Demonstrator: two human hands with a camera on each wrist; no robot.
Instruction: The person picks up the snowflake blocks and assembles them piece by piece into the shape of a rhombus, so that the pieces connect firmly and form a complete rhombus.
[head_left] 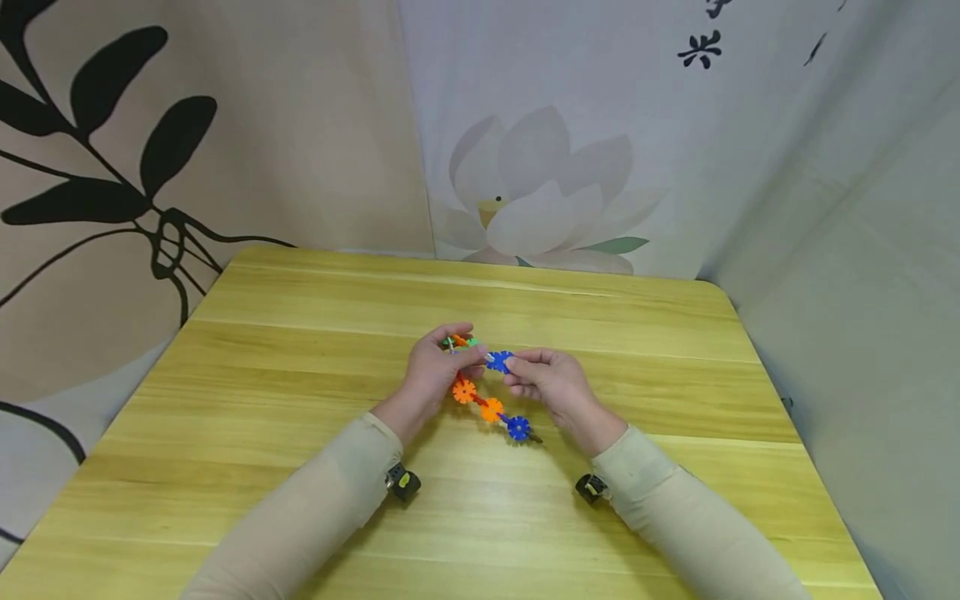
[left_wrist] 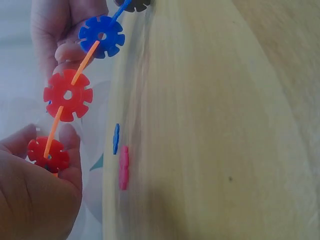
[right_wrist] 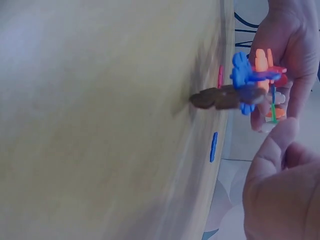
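A chain of slotted snowflake discs hangs from my left hand (head_left: 435, 375), whose thumb and fingers grip it. Down the hanging part run an orange disc (head_left: 464, 391), a second orange one (head_left: 492, 410), a blue disc (head_left: 518, 428) and a brown disc (right_wrist: 227, 97) at the end. Red discs (left_wrist: 68, 95) link them edge-on in the head view. My right hand (head_left: 558, 383) pinches another blue disc (head_left: 498, 361) between thumb and forefinger, right at the left thumb tip. A small white piece shows there. Green and orange discs lie partly hidden behind the left fingers.
On the wooden table (head_left: 300, 392), a loose blue disc (left_wrist: 116, 139) and a pink disc (left_wrist: 124, 168) lie flat, seen in the wrist views. Printed curtains (head_left: 315, 125) hang behind the table's far edge, and a pale curtain (head_left: 862, 250) on the right.
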